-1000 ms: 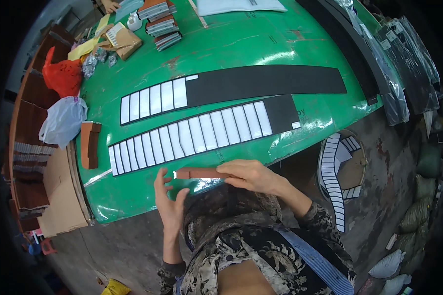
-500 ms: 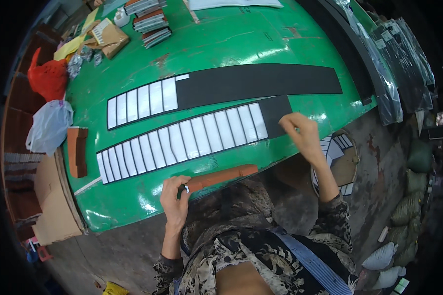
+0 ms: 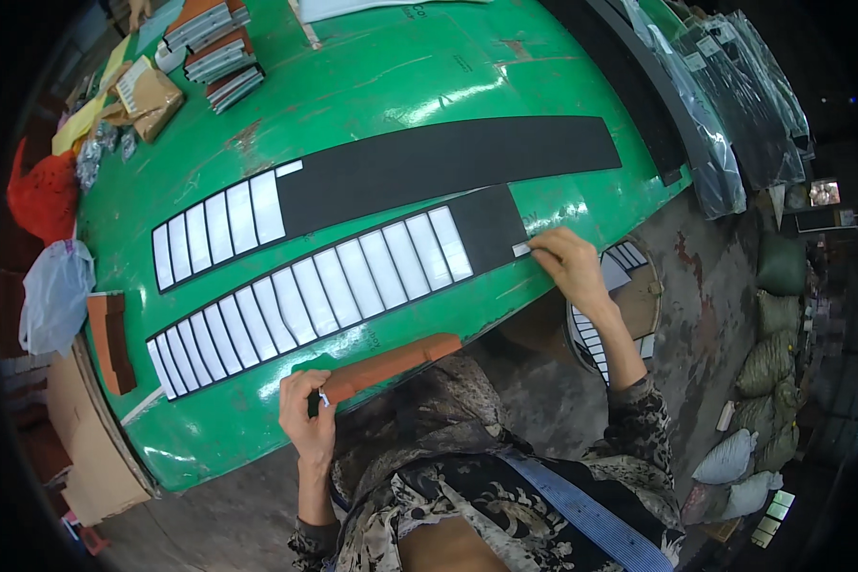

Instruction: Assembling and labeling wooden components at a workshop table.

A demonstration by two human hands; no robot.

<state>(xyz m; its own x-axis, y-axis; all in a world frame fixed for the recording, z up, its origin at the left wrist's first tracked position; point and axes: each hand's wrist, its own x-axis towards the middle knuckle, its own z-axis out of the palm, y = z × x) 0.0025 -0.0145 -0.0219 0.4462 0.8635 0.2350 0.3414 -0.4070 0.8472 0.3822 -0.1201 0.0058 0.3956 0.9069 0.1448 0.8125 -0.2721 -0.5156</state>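
At the near edge of the green table, my left hand (image 3: 307, 410) is closed at the left end of a long reddish-brown folded piece (image 3: 391, 364). A tiny pale bit shows at its fingertips. My right hand (image 3: 572, 272) pinches a small white strip (image 3: 521, 250) by the right end of the nearer black strip (image 3: 491, 224). That black strip carries a row of white rectangular stickers (image 3: 319, 291). Behind it lies a longer black strip (image 3: 448, 162), with several white stickers (image 3: 243, 214) on its left part and a small white piece (image 3: 289, 169) beside them.
Bundles (image 3: 210, 48) of brown-and-grey pieces, a brown paper package (image 3: 153, 100) and a red bag (image 3: 43, 200) sit at the far left. Another brown piece (image 3: 112, 338) lies near the left edge. Below the right hand stands a round bin (image 3: 645, 296). Sacks (image 3: 767, 367) line the floor at right.
The whole view has shifted, moving the table things leftward. My right hand now has a small white strip showing at its fingertips. The left hand stays at the brown piece's end.
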